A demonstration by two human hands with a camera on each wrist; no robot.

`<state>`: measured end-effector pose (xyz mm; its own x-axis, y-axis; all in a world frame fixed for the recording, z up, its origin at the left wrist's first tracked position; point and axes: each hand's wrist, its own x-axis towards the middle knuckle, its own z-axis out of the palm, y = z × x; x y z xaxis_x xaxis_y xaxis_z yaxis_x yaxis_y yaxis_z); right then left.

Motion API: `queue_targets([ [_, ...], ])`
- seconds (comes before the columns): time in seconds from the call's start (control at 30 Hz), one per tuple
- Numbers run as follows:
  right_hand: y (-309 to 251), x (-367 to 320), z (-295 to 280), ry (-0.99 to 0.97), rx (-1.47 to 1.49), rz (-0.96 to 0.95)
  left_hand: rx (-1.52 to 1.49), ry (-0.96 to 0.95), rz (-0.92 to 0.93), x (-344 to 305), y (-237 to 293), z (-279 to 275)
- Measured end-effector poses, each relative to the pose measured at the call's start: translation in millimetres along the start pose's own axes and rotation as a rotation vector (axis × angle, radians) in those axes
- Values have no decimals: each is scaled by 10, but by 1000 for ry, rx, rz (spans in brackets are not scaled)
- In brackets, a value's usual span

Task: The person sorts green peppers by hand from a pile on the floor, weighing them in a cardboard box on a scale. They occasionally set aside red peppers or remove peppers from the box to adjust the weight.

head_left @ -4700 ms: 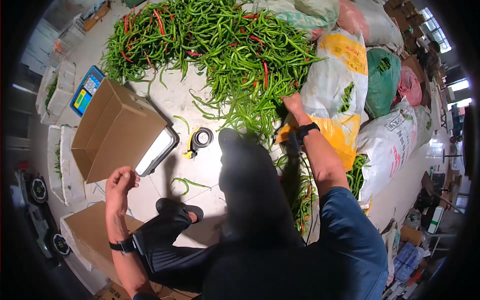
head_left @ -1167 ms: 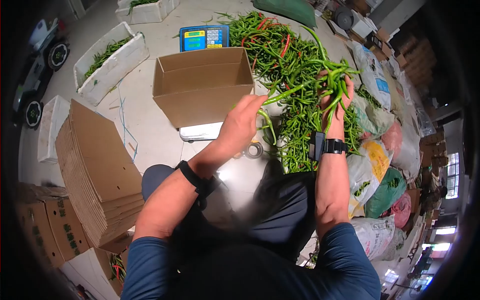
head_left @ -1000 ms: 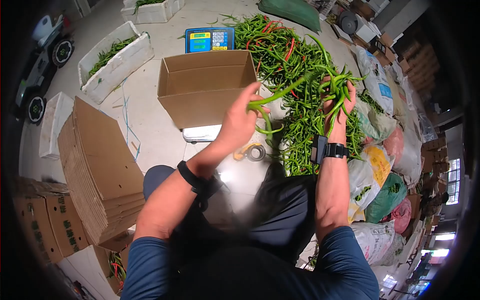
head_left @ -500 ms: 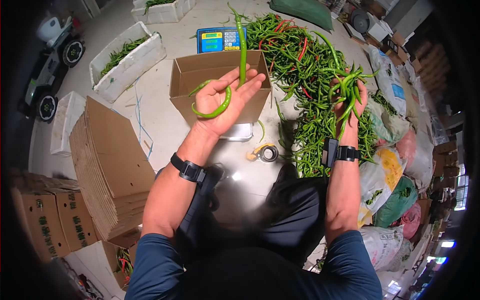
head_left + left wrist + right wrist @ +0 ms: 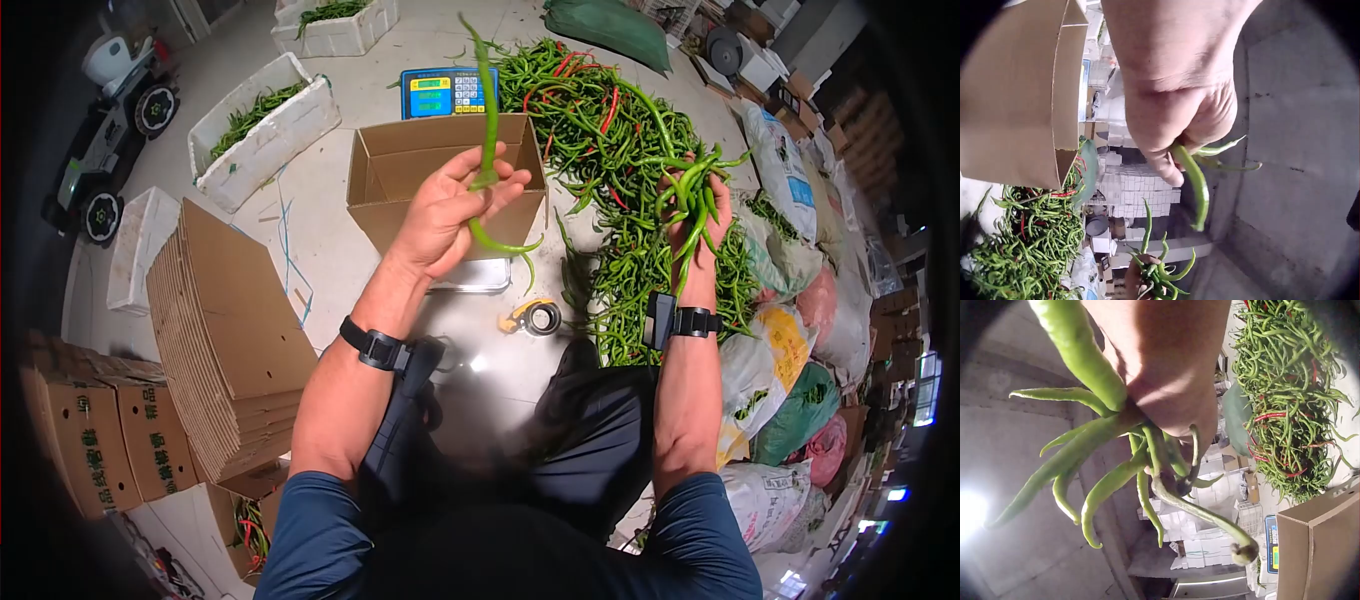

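My left hand (image 5: 440, 215) holds a few green chili peppers (image 5: 490, 115) in front of the open cardboard box (image 5: 400, 210). One long pepper points up from its fingers and a curved one hangs below. In the left wrist view, peppers (image 5: 1197, 190) stick out of the curled left hand (image 5: 1175, 115). My right hand (image 5: 718, 225) grips a bunch of green chili peppers (image 5: 692, 190) over the heap of mostly green peppers (image 5: 620, 250). The right wrist view shows the bunch (image 5: 1110, 478) fanning out of the right hand (image 5: 1172, 369); most of its fingers are hidden.
The box sits on a scale (image 5: 470, 276) with a blue display (image 5: 450, 95). A tape dispenser (image 5: 540, 318) lies on the floor. Flattened cardboard (image 5: 235, 310) stands at left, near white foam crates (image 5: 265, 140) with peppers. Filled sacks (image 5: 790, 350) line the right.
The right hand has left the heap beside the sacks and lifted a bunch. The left hand has taken peppers and swung left to the box; its palm turned up, then its fingers closed more around them.
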<state>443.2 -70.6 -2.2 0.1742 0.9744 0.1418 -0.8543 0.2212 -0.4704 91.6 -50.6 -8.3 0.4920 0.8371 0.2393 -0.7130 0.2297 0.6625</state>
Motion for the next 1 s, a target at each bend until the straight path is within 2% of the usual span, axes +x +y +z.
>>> queue_targets([
  [0.03,-6,-8,-4,-1,0,-1,171,106,-15,5,3,3],
  [0.07,-8,-4,-2,0,-21,6,171,106,-11,13,-8,-5],
  [0.1,-6,5,-17,1,-42,13,606,149,59,19,-40,-34],
  [0.13,-33,42,-114,-93,-40,59,1041,197,132,14,-58,-50],
  [0.17,-57,69,-207,-69,-50,54,1044,208,140,7,-79,-63],
  [0.23,-31,68,-179,-48,-10,52,1583,79,566,-7,-135,-40],
  [0.37,-10,51,-131,-3,-5,2,1675,67,620,2,-187,100],
  [0.53,32,14,-55,13,14,21,1643,52,644,47,-212,66],
  [0.7,5,7,-78,15,-130,48,1668,237,717,272,4,-271],
  [0.77,75,-45,107,86,-168,1,1706,315,636,401,142,-602],
  [0.87,151,-66,179,30,-10,113,1707,412,201,406,98,-1195],
  [0.9,194,-85,236,39,8,134,1702,405,204,393,17,-1345],
  [0.97,269,-105,316,59,-16,133,1799,485,-29,385,-84,-1550],
  [1.0,301,-114,341,42,-19,146,1831,552,-114,395,-88,-1463],
])
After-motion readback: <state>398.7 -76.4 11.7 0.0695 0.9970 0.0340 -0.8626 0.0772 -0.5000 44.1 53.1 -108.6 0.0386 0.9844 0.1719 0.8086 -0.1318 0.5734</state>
